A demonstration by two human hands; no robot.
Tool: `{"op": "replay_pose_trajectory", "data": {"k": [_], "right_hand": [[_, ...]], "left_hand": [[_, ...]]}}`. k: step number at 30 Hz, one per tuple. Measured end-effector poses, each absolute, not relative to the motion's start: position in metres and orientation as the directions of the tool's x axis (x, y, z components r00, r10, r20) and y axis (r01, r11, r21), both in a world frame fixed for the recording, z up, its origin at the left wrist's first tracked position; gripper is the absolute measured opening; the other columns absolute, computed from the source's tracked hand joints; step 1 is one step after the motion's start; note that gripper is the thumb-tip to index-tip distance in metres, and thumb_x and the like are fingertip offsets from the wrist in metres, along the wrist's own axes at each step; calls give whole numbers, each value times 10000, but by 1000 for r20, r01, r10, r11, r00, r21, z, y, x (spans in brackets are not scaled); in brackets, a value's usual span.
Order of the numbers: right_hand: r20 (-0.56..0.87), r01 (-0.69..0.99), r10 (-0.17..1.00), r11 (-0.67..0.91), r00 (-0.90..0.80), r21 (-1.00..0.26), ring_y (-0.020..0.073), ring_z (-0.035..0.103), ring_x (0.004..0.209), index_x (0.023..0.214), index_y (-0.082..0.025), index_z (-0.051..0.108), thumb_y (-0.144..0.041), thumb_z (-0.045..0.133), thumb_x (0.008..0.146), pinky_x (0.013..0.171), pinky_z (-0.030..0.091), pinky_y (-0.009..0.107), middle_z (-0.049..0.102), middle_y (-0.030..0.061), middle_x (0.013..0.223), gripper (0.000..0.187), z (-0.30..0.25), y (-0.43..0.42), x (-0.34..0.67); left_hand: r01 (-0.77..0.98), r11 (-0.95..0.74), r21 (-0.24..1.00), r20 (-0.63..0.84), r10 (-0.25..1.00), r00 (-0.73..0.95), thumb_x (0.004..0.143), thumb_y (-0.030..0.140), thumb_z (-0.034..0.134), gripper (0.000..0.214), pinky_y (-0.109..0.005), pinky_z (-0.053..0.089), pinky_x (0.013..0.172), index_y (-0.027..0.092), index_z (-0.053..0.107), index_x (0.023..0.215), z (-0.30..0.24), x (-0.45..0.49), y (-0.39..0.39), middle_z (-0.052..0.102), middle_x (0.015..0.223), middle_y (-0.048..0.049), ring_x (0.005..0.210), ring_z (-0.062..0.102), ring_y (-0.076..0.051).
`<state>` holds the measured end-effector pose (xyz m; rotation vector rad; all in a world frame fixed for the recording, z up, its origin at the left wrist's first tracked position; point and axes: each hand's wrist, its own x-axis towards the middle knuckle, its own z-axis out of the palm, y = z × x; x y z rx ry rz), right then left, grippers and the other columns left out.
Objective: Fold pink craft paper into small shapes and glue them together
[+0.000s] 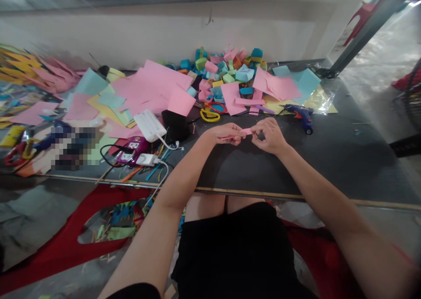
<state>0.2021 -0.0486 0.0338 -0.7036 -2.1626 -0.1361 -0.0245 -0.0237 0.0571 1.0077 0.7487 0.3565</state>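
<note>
Between my two hands is a narrow pink paper strip [247, 132], held just above the dark tabletop. My left hand [230, 134] is closed on its left end, and part of the strip is hidden by the fingers. At the right end, my right hand [268, 135] pinches the strip between thumb and fingertips. Beyond the left hand lie scissors with yellow handles [210, 115]. A blue glue gun [301, 114] rests to the right of my right hand. Pink paper sheets [231, 98] lie behind both hands.
Small folded paper pieces [230, 68] in several colours are heaped against the wall. To the left are a purple power strip [133, 150], a white power bank [150, 125], cables and a large pink sheet [151, 88]. The table's front edge [250, 192] runs before my lap.
</note>
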Motion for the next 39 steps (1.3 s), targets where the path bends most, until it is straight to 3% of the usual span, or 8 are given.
{"op": "replay_pose_trajectory", "data": {"k": [6,16,24,33,39], "right_hand": [[724,535,451,834,-522,-134,194,643,756,863,-278,511,-117,608,830,773,461,373,644,-37,755,191,36,-49,204],[728,558,455,821,-513,-120,178,619,722,888,-268,501,-96,602,831,750,436,353,616,-40,746,208,36,-45,210],[777,516,378,853,-504,-80,171,628,717,927,-267,520,-69,617,827,743,444,348,631,-45,764,242,36,-43,209],[784,617,469,774,-407,-143,209,650,740,882,-275,467,-111,611,789,777,500,399,672,-19,784,237,32,-34,229],[842,616,413,777,-347,-127,239,700,837,1007,-284,493,-187,652,808,822,527,443,729,9,885,273,28,-41,216]], "left_hand": [[33,528,848,-380,564,733,735,236,957,230,-189,488,540,109,768,701,54,-24,-23,556,490,21,459,526,-43],[44,491,870,-363,577,731,885,242,851,221,-171,467,531,81,739,785,52,-28,-20,500,447,63,426,509,-38],[45,491,870,-369,587,721,892,271,852,243,-174,500,559,90,724,794,54,-27,-21,489,462,74,436,498,-31],[-7,482,876,-333,616,714,879,231,859,251,-186,477,538,100,711,725,57,-40,-15,485,450,62,424,460,-29],[51,471,881,-367,609,703,861,238,868,227,-194,478,544,101,737,736,52,-36,-15,511,452,49,438,503,-46]]}}
